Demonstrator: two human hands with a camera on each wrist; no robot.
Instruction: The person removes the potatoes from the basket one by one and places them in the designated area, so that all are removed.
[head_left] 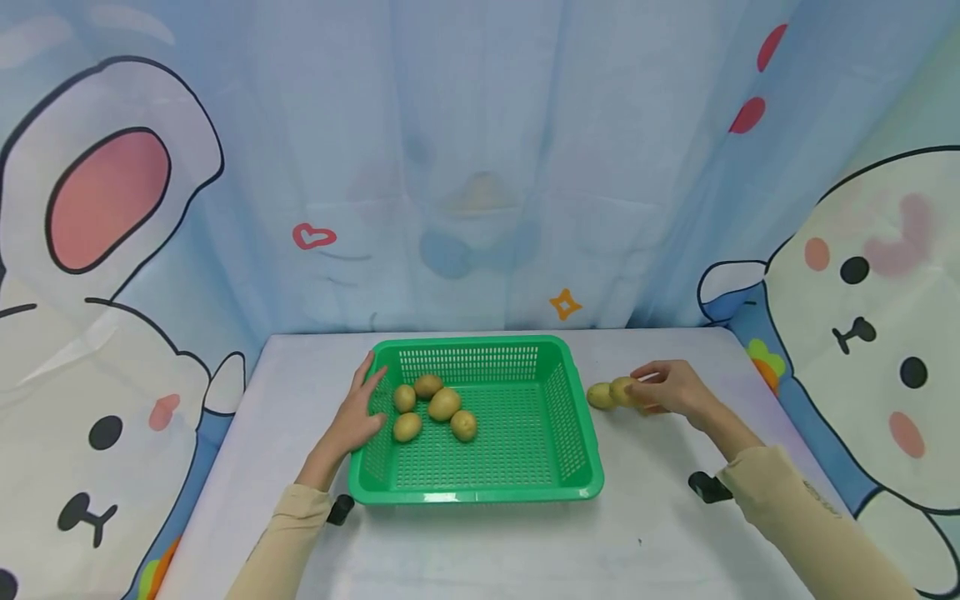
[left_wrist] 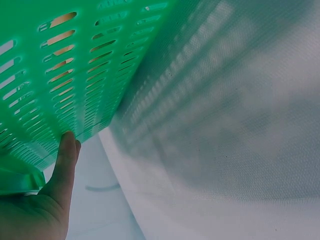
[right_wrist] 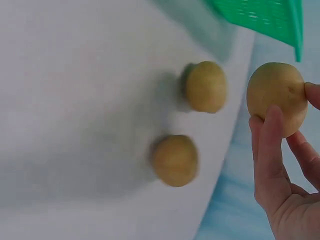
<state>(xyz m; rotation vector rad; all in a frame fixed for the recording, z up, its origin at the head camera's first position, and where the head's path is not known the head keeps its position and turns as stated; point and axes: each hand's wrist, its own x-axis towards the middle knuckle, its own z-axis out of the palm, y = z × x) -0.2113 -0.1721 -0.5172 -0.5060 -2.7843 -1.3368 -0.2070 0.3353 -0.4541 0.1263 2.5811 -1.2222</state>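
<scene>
The left hand [head_left: 356,421] rests spread against a green, perforated plastic basket [head_left: 480,497] holding five round, yellowish-brown potatoes [head_left: 445,404]. Rightward, the right hand [head_left: 670,390] pinches a sixth potato [right_wrist: 272,92] near two loose ones [right_wrist: 175,161]: seemingly the pick-up step, next calling for clearance over the basket.

White table [head_left: 480,554], green basket [head_left: 476,497] resting on it, two loose potatoes [right_wrist: 206,87] beside it
</scene>
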